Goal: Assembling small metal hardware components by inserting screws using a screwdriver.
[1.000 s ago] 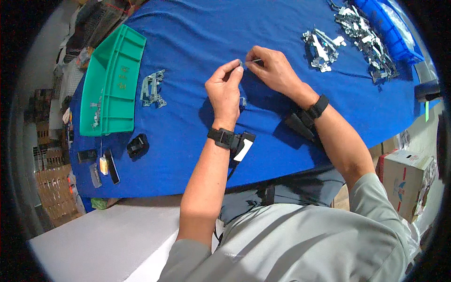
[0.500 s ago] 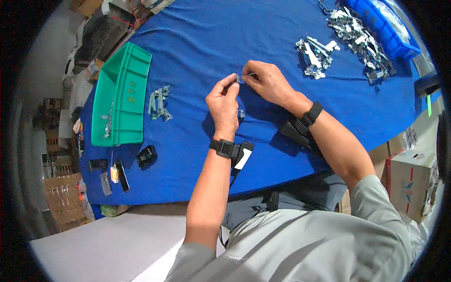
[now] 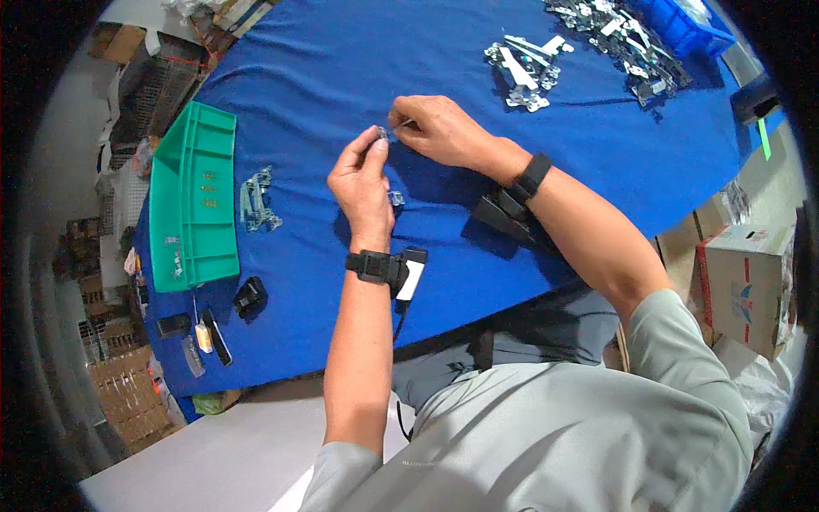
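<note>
My left hand (image 3: 363,188) pinches a small metal bracket-like part (image 3: 382,134) between thumb and forefinger, over the blue cloth. Close beside it, my right hand (image 3: 442,130) is closed, its fingertips just right of that part. A thin, pale sliver (image 3: 408,125) shows between the right fingers; its kind is too small to tell. Another small metal piece (image 3: 395,199) lies on the cloth by the left wrist. Further left, a loose group of metal brackets (image 3: 259,200) rests next to a green plastic bin (image 3: 223,183).
Inside the bin lie small metal pieces (image 3: 177,256). Below it are a black clip-like object (image 3: 250,296) and a dark pen-shaped tool (image 3: 218,338). At the far right are black-and-white metal parts (image 3: 525,72), a larger pile (image 3: 636,51) and a blue crate (image 3: 682,32). A carton (image 3: 744,286) stands beyond the table edge.
The whole view has shifted and turned slightly, so most things on the table sit further left. Both hands keep nearly the same pose around the small metal part.
</note>
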Action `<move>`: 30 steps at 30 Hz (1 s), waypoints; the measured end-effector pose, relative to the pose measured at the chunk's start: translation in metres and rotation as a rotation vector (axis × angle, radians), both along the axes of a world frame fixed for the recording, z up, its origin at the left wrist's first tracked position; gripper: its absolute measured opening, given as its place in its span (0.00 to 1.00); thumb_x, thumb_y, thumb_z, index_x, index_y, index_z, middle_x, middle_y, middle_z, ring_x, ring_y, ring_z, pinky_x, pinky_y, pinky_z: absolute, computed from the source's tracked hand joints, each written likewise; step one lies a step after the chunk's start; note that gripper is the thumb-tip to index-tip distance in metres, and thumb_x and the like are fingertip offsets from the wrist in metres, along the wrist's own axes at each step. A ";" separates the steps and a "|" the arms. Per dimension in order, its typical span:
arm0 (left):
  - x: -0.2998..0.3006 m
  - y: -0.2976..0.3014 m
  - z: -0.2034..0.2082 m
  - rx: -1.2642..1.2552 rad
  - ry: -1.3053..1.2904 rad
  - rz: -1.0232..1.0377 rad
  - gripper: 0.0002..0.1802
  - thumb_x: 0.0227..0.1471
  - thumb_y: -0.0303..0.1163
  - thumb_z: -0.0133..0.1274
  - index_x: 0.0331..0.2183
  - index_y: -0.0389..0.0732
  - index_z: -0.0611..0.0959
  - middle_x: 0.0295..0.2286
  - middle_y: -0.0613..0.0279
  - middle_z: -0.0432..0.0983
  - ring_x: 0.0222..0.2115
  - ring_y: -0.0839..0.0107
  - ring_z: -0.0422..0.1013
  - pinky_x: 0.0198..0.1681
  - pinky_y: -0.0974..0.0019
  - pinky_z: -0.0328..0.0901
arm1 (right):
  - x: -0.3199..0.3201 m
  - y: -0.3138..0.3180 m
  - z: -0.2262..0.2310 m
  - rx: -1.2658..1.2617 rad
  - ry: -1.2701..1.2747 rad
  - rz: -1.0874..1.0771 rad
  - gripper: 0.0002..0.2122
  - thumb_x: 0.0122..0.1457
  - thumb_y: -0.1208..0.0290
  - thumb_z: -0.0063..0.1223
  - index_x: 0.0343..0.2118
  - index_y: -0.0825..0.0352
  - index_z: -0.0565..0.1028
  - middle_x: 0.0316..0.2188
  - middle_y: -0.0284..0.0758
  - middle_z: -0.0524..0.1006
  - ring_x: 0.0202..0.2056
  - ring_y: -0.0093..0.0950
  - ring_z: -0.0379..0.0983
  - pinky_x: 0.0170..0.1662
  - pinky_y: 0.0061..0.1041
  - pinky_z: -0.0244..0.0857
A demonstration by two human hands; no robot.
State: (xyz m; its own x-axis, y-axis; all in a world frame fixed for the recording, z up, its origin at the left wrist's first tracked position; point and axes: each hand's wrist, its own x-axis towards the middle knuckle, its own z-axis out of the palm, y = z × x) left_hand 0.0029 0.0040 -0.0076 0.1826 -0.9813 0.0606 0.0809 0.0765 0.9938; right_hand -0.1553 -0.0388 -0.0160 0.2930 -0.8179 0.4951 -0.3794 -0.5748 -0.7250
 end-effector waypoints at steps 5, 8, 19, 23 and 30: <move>0.000 0.001 0.002 -0.012 0.015 -0.002 0.12 0.52 0.22 0.58 0.41 0.34 0.83 0.32 0.62 0.80 0.17 0.87 0.64 0.15 0.81 0.55 | 0.002 0.000 -0.001 -0.044 0.013 -0.023 0.06 0.54 0.74 0.54 0.32 0.70 0.73 0.28 0.45 0.77 0.33 0.44 0.76 0.36 0.38 0.69; 0.001 0.001 0.002 -0.019 0.016 -0.008 0.12 0.53 0.21 0.58 0.42 0.34 0.83 0.33 0.61 0.81 0.18 0.87 0.65 0.15 0.81 0.55 | 0.003 0.002 0.001 -0.049 0.019 -0.037 0.06 0.54 0.73 0.54 0.32 0.70 0.73 0.29 0.45 0.77 0.33 0.44 0.76 0.36 0.38 0.69; -0.001 0.001 0.002 -0.021 0.044 0.002 0.12 0.54 0.22 0.57 0.42 0.33 0.82 0.32 0.61 0.81 0.17 0.87 0.64 0.14 0.80 0.56 | -0.001 0.004 0.005 -0.013 0.033 -0.043 0.06 0.55 0.74 0.54 0.33 0.70 0.73 0.28 0.44 0.77 0.33 0.43 0.76 0.36 0.38 0.69; 0.000 0.002 0.001 -0.027 0.046 0.009 0.12 0.53 0.22 0.57 0.42 0.33 0.83 0.32 0.61 0.81 0.16 0.86 0.64 0.14 0.80 0.55 | 0.001 0.004 0.004 -0.045 0.030 -0.035 0.06 0.55 0.74 0.54 0.32 0.70 0.73 0.28 0.44 0.76 0.32 0.43 0.75 0.35 0.37 0.69; 0.000 0.001 0.001 -0.020 0.052 0.006 0.12 0.53 0.23 0.58 0.41 0.33 0.83 0.29 0.63 0.80 0.14 0.86 0.62 0.14 0.80 0.54 | 0.001 0.001 0.000 -0.032 0.046 -0.033 0.07 0.55 0.73 0.55 0.32 0.70 0.72 0.27 0.43 0.77 0.31 0.42 0.76 0.35 0.36 0.68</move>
